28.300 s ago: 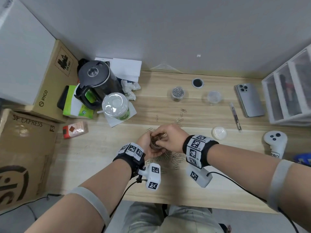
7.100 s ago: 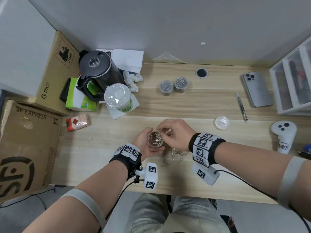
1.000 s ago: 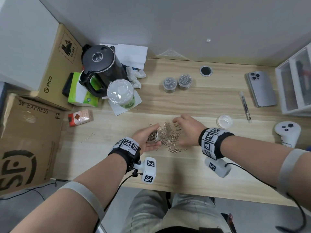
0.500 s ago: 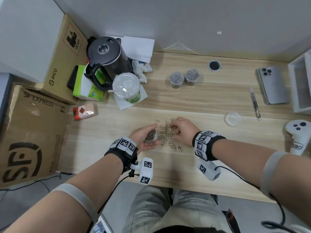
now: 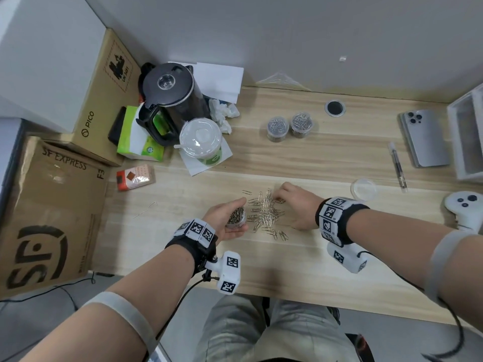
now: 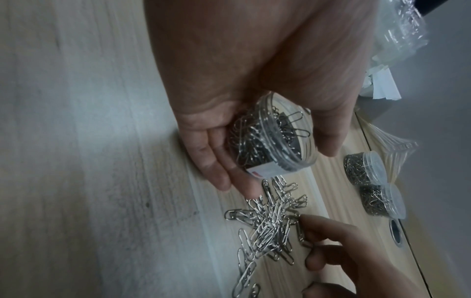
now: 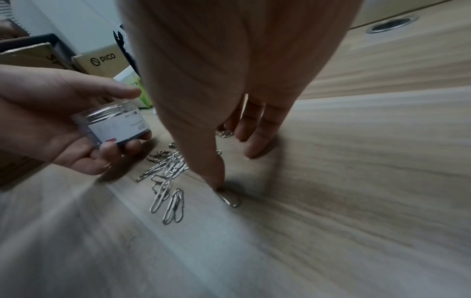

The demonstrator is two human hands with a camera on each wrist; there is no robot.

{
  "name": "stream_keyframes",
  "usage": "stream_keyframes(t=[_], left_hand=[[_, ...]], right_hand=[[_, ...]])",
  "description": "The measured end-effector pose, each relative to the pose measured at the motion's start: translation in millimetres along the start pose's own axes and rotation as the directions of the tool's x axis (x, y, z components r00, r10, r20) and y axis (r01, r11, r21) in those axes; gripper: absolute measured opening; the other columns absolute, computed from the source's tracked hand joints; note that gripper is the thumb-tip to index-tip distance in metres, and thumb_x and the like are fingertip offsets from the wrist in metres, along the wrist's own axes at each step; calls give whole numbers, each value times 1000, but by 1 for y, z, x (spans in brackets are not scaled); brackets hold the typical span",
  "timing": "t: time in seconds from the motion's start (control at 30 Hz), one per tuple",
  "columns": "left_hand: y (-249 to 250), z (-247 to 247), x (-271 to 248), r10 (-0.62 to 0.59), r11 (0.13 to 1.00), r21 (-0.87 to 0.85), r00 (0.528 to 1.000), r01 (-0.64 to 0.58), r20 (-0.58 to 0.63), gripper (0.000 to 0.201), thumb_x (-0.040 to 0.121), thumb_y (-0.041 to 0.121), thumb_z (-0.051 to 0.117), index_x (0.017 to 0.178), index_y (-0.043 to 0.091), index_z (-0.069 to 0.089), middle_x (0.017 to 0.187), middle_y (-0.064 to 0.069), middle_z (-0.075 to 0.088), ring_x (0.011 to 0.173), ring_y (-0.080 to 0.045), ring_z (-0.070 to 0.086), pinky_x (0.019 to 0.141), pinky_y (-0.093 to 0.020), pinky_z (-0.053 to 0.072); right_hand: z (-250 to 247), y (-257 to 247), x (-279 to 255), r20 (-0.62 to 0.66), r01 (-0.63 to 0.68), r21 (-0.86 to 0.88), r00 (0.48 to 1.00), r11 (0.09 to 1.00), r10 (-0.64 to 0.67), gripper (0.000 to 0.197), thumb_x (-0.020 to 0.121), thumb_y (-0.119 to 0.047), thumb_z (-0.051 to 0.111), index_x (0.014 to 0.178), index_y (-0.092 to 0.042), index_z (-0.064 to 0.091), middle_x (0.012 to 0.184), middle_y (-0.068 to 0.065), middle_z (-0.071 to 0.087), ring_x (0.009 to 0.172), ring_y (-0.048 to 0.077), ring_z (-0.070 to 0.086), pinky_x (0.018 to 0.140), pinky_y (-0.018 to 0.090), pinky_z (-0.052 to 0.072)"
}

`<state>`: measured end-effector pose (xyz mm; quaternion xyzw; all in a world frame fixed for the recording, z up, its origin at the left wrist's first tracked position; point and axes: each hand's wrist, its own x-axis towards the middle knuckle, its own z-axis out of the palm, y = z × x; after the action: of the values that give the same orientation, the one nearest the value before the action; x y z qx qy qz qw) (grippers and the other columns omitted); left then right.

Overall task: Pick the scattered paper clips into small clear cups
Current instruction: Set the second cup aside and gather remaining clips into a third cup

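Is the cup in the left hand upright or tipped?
Tipped. In the left wrist view the clear cup lies on its side in the left hand, open mouth facing the loose paper clips on the desk.

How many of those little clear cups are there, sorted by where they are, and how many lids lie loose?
Cups standing filled at the back of the desk: 2
Cup held in the left hand: 1
Loose clear lid: 1
Total: 3 cups, 1 lid

Far left on my wooden desk (image 5: 326, 257) stand a black kettle (image 5: 173, 96) and a lidded drink cup (image 5: 201, 141). Far right lie a phone (image 5: 424, 138) and pen (image 5: 397, 165), with a white controller (image 5: 465, 209) nearer.
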<state>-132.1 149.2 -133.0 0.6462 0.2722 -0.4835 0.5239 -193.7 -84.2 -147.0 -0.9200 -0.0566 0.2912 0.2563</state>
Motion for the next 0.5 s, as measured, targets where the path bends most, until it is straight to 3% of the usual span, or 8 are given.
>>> stream_keyframes(t=[0.1,0.17,0.23,0.33,0.4,0.5], left_hand=[[1,1,-1,2,1000,15,1000,-2,-6,44,81,43,80,107,11,63,73,-13,72,69,-28,71,79,-42,62],[2,2,-1,3,1000,21,1000,-3,-3,43,81,44,80,105,12,64,72,-12,72,69,-27,71,79,-41,62],[2,3,-2,2,1000,22,1000,-2,-3,42,80,44,80,103,12,64,71,-12,72,68,-27,71,78,-41,62],[2,4,-3,1,1000,28,1000,-1,1,41,81,43,80,103,12,64,73,-12,72,69,-28,70,80,-42,62],[1,4,-4,-2,999,35,1000,2,2,41,81,44,79,104,13,64,76,-13,71,71,-28,70,80,-41,61],[-3,1,-5,-13,999,44,1000,14,-6,42,82,44,79,105,13,63,78,-13,71,72,-29,70,77,-39,61]], right_hand=[[0,-2,-7,34,4,5,999,1000,-5,77,62,-32,81,130,-19,47,114,-5,39,104,16,50,91,27,46],[-1,0,-11,66,3,-34,998,999,0,80,57,-23,79,130,-19,46,117,-3,37,104,18,49,91,32,48],[0,4,-14,69,-1,-43,998,999,4,75,61,-14,76,131,-18,46,119,0,38,105,20,49,93,34,47],[1,7,-15,7,-6,13,1000,1000,6,54,77,-11,69,128,-16,51,121,1,42,102,20,53,89,25,42],[3,6,-12,-42,-8,69,999,998,11,43,79,-4,62,121,-13,57,114,1,50,96,21,56,85,22,41],[7,-2,-4,-103,-27,149,994,989,42,40,76,3,58,113,-11,64,96,-4,55,82,14,52,87,34,49]])
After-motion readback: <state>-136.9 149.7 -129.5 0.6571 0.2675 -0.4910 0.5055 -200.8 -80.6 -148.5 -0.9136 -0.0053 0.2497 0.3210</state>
